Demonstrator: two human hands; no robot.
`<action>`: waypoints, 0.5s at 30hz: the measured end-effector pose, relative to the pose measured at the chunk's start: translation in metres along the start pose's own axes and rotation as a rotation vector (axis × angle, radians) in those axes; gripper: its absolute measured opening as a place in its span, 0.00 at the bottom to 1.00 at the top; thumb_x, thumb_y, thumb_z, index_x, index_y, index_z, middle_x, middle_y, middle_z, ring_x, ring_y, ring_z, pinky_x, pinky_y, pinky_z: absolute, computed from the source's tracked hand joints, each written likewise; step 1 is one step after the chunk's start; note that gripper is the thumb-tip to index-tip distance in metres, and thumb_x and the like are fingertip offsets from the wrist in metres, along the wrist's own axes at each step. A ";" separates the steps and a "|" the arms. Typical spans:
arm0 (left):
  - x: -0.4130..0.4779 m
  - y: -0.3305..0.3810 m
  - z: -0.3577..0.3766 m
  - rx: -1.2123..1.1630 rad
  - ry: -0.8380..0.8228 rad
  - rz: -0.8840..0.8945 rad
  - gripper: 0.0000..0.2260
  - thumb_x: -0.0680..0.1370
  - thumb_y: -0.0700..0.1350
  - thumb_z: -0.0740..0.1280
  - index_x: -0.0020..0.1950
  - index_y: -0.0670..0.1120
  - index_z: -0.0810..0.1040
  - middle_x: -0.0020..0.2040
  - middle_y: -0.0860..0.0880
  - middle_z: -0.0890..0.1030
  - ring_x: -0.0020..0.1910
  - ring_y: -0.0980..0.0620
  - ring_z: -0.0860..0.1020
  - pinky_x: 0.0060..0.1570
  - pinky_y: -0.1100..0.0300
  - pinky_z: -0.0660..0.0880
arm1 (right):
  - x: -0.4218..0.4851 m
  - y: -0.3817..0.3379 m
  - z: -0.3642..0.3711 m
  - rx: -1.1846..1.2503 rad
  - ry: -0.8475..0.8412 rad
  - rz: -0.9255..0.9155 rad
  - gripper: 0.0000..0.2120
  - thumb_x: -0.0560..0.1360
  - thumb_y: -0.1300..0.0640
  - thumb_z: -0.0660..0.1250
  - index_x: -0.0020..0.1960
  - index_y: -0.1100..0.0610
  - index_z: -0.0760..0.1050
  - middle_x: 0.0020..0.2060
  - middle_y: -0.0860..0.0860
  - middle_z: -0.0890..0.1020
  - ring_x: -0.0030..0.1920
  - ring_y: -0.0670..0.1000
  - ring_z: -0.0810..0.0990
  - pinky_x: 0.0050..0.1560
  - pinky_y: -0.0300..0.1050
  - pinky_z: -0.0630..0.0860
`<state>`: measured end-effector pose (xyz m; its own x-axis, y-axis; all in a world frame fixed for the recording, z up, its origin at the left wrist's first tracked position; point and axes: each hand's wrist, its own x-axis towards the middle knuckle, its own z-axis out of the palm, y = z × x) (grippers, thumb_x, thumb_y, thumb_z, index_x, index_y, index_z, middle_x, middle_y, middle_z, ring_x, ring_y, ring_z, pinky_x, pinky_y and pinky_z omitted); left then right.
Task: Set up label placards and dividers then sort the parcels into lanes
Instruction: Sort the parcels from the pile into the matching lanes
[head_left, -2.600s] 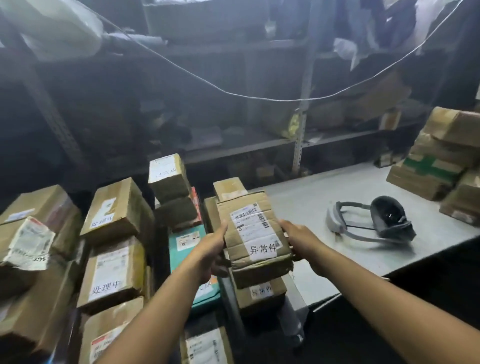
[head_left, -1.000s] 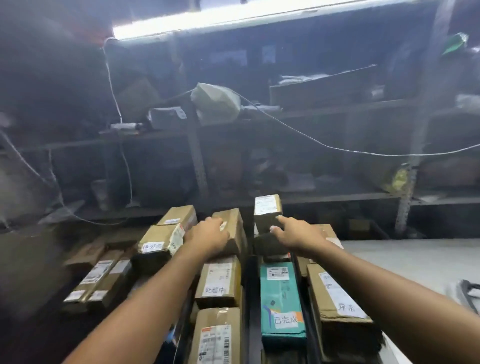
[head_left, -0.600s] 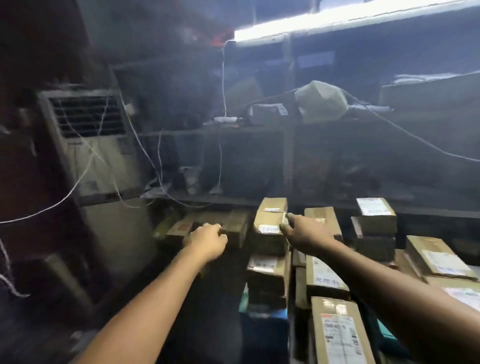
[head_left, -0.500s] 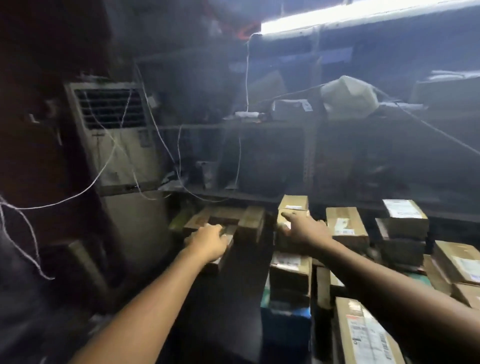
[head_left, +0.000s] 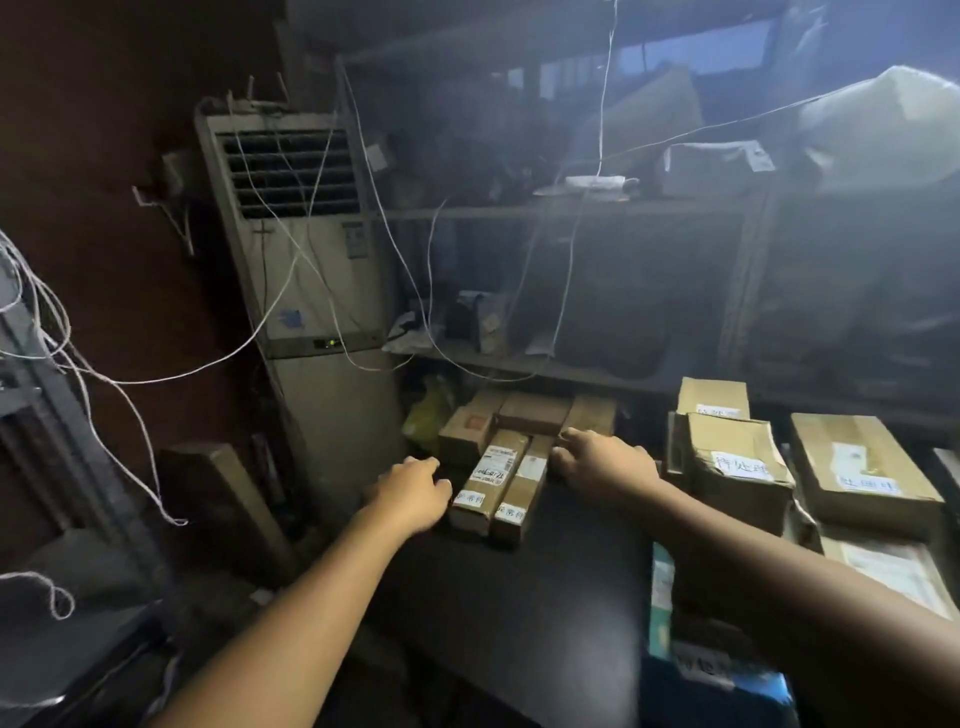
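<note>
Near you, the dark table (head_left: 545, 597) gives you room to reach straight in toward the two long parcels (head_left: 491, 488). Just behind them, a cluster of boxes (head_left: 530, 413) fills the far space under the shelf (head_left: 519, 366). Stacked parcels (head_left: 737, 467) wall off the right. On the left stand the air conditioner (head_left: 311, 312) and hanging cords (head_left: 104, 382).

Standing air conditioner (head_left: 306, 291), dangling white cords (head_left: 93, 374), shelving (head_left: 571, 213)
</note>
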<state>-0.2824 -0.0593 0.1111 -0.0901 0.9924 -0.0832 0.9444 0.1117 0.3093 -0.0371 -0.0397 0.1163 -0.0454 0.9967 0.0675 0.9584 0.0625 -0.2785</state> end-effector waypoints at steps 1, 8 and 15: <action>0.010 -0.002 0.000 0.009 -0.001 0.002 0.25 0.82 0.55 0.57 0.79 0.52 0.64 0.77 0.48 0.66 0.72 0.41 0.69 0.69 0.48 0.68 | 0.012 -0.001 0.004 0.010 -0.012 0.005 0.20 0.82 0.40 0.53 0.67 0.47 0.72 0.64 0.53 0.80 0.64 0.58 0.78 0.59 0.56 0.69; 0.103 -0.018 -0.008 0.065 -0.032 -0.019 0.24 0.83 0.55 0.55 0.80 0.52 0.62 0.77 0.48 0.66 0.73 0.43 0.69 0.68 0.49 0.68 | 0.108 -0.004 0.043 0.106 -0.105 0.083 0.24 0.83 0.41 0.55 0.75 0.47 0.69 0.68 0.52 0.78 0.67 0.56 0.77 0.66 0.55 0.72; 0.199 -0.013 0.012 0.008 -0.095 0.039 0.24 0.83 0.55 0.57 0.79 0.51 0.64 0.76 0.46 0.68 0.73 0.42 0.68 0.71 0.50 0.65 | 0.185 0.017 0.085 0.160 -0.184 0.197 0.22 0.81 0.40 0.55 0.70 0.47 0.73 0.65 0.52 0.80 0.62 0.55 0.79 0.63 0.58 0.76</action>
<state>-0.3092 0.1357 0.0788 -0.0234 0.9867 -0.1608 0.9491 0.0725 0.3064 -0.0534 0.1502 0.0424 0.0728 0.9822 -0.1732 0.8980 -0.1401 -0.4170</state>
